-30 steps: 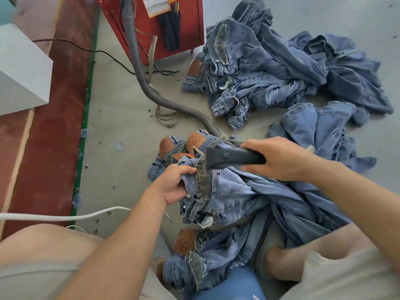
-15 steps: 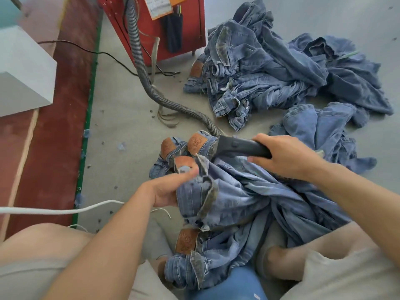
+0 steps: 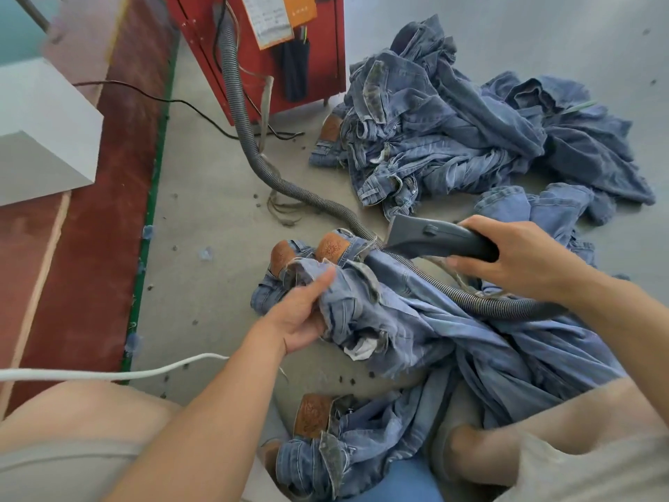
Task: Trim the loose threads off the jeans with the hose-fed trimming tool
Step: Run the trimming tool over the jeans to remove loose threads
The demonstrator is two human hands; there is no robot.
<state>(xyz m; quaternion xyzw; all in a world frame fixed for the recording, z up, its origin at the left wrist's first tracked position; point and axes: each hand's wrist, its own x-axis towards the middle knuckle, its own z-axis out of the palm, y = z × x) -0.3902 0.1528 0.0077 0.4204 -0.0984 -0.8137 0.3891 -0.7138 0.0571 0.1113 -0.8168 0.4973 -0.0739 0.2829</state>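
A pair of blue jeans (image 3: 427,320) lies bunched on the floor in front of me, waistband turned towards me. My left hand (image 3: 302,313) grips the waistband edge, thumb on top of the fabric. My right hand (image 3: 514,259) holds the grey trimming tool (image 3: 434,237) by its handle, with the flat nozzle pointing left and lifted a little above the jeans. Its ribbed grey hose (image 3: 311,197) runs across the floor and over the jeans, up to the red machine (image 3: 260,48).
A heap of jeans (image 3: 463,128) lies at the back right, more jeans (image 3: 344,454) between my knees, a few (image 3: 289,259) past my left hand. A white cord (image 3: 108,373) crosses at left. A white box (image 3: 43,132) stands on the red floor strip.
My right hand has lifted the tool off the waistband and drawn it to the right. My left hand has shifted its hold and turned the waistband over.
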